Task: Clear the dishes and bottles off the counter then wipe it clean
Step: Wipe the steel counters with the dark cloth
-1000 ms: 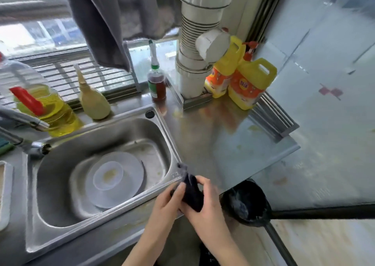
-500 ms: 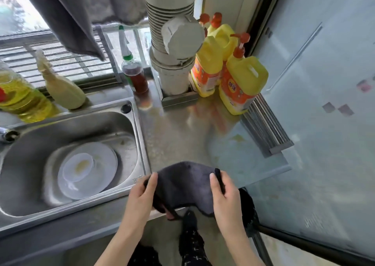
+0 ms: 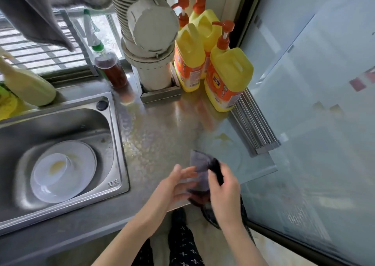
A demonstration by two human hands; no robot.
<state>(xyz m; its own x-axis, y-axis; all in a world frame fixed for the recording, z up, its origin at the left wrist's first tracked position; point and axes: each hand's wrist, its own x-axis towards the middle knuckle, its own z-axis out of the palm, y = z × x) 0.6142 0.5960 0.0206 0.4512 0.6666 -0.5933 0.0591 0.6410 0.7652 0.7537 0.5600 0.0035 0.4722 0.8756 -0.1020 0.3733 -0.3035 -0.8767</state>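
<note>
A dark grey cloth (image 3: 199,170) is bunched between both hands over the front edge of the steel counter (image 3: 162,135). My right hand (image 3: 222,188) grips its right side, fingers curled round the fold. My left hand (image 3: 172,186) holds the cloth's left side with fingers bent under it. A yellowish stain (image 3: 224,139) lies on the counter beyond the cloth. Three yellow pump bottles (image 3: 227,77) stand at the back right. A white plate with a small bowl (image 3: 60,172) lies in the sink (image 3: 113,144) at left.
A dark sauce bottle (image 3: 111,71) and a pale squeeze bottle (image 3: 28,87) stand behind the sink. A thick white pipe (image 3: 150,42) rises at the back. A folded metal rack (image 3: 255,127) lies along the glass panel at right. Grey fabric (image 3: 30,12) hangs above.
The cloth, spread wide between both hands half a second ago, is now folded narrow with the hands close together. The view has moved closer over the counter.
</note>
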